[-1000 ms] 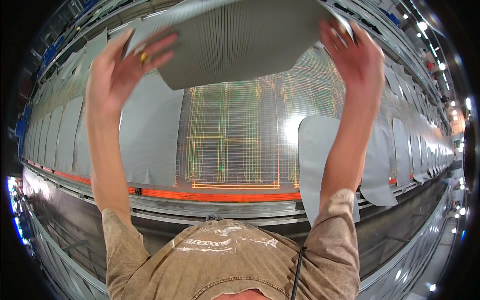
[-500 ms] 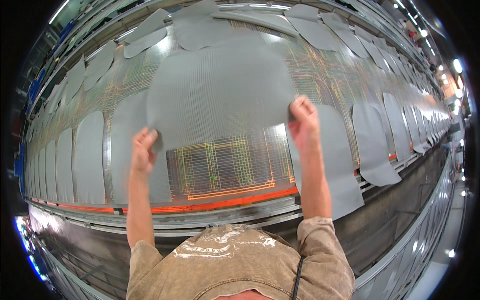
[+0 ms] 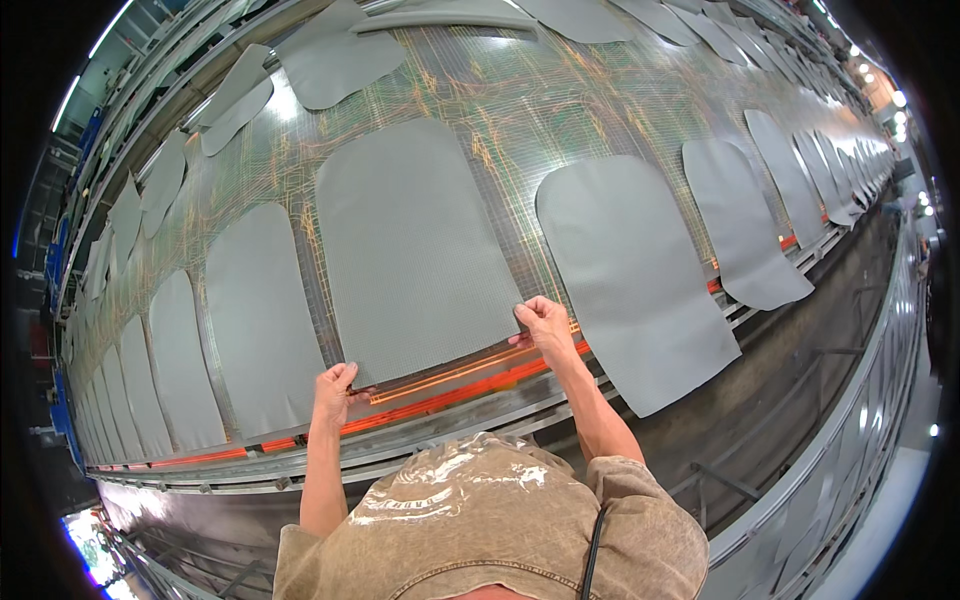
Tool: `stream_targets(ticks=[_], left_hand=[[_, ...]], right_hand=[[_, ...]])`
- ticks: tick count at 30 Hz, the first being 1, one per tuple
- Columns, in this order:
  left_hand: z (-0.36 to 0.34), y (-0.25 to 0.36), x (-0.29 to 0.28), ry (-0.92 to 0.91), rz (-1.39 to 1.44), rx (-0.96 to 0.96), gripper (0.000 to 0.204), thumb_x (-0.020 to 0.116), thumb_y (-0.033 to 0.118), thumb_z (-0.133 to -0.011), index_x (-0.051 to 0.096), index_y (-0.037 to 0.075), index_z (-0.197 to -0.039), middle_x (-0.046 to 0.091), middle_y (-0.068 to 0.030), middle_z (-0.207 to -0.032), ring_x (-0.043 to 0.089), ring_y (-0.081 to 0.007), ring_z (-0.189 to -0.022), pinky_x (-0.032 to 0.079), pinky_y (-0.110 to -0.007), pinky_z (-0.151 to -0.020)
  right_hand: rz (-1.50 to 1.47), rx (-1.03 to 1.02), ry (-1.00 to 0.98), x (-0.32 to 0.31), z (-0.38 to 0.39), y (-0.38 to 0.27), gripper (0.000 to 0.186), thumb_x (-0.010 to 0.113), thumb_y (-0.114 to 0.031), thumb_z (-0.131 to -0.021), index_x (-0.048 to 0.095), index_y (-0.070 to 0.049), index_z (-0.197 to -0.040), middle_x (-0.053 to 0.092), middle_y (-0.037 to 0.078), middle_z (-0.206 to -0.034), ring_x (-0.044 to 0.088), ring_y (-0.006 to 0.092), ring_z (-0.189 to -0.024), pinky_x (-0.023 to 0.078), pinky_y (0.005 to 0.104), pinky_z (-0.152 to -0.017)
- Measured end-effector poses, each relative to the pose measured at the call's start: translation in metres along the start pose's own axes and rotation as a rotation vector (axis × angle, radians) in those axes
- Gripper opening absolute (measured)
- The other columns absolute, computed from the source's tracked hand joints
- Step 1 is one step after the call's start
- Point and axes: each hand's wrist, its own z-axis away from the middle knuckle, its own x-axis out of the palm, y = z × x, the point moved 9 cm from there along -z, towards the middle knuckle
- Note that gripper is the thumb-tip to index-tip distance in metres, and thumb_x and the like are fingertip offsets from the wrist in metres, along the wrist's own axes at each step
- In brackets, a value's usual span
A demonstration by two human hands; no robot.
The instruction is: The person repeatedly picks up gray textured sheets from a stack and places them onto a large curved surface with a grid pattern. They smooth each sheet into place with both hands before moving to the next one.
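Observation:
A flat grey sheet (image 3: 420, 240) with a rounded far end and a finely ribbed surface lies on the long table (image 3: 480, 90) in front of me. My left hand (image 3: 335, 393) pinches its near left corner between thumb and fingers. At the near right corner, my right hand (image 3: 546, 327) grips the sheet the same way. Plain grey sheets of like shape flank it: one on the left (image 3: 262, 310), and one on the right (image 3: 635, 270) whose near end overhangs the table edge.
An orange-red strip (image 3: 450, 398) runs along the table's near edge, above metal rails. More grey sheets (image 3: 345, 60) lie along the far side, one of them rolled (image 3: 450, 18). Orange and green lines cross the tabletop. A metal railing (image 3: 800, 490) stands at lower right.
The held sheet has come down from the air and toward me, and now lies on the table between its neighbours. Both hands moved nearer, still gripping its corners. My view has tilted.

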Motion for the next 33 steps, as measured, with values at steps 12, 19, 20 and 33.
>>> stream_targets(ticks=[12, 19, 20, 33], left_hand=[[0.013, -0.017, 0.002, 0.079, -0.056, -0.050, 0.025, 0.067, 0.025, -0.094, 0.065, 0.002, -0.088, 0.071, -0.0105, -0.082, 0.071, -0.0212, -0.066, 0.059, -0.027, -0.052], [0.014, -0.032, -0.003, 0.095, -0.044, -0.080, 0.024, 0.067, 0.026, -0.094, 0.063, 0.003, -0.088, 0.071, -0.0105, -0.081, 0.072, -0.0209, -0.065, 0.059, -0.028, -0.052], [0.016, -0.031, -0.001, 0.095, -0.034, -0.082, 0.024, 0.067, 0.026, -0.094, 0.063, 0.004, -0.087, 0.071, -0.0104, -0.080, 0.072, -0.0212, -0.065, 0.059, -0.028, -0.053], [0.013, -0.046, -0.010, 0.163, -0.127, -0.099, 0.018, 0.068, 0.019, -0.093, 0.062, 0.002, -0.093, 0.066, -0.0057, -0.079, 0.071, -0.0217, -0.064, 0.056, -0.028, -0.052]], right_hand=[[0.201, -0.007, 0.107, -0.012, 0.013, 0.009, 0.017, 0.064, -0.013, -0.093, 0.061, 0.003, -0.086, 0.064, 0.005, -0.071, 0.068, 0.0144, -0.055, 0.050, 0.0239, -0.043], [0.248, 0.010, 0.118, -0.015, 0.021, 0.010, 0.018, 0.064, -0.014, -0.093, 0.063, 0.004, -0.089, 0.066, 0.006, -0.074, 0.068, 0.0141, -0.057, 0.051, 0.0228, -0.046], [0.246, 0.012, 0.119, -0.015, 0.022, 0.010, 0.018, 0.064, -0.014, -0.093, 0.063, 0.004, -0.089, 0.066, 0.006, -0.074, 0.068, 0.0141, -0.057, 0.051, 0.0228, -0.046], [0.330, -0.042, 0.176, -0.028, 0.016, 0.018, 0.020, 0.069, -0.017, -0.089, 0.063, 0.001, -0.082, 0.064, 0.005, -0.066, 0.063, 0.0112, -0.051, 0.049, 0.0238, -0.045]])
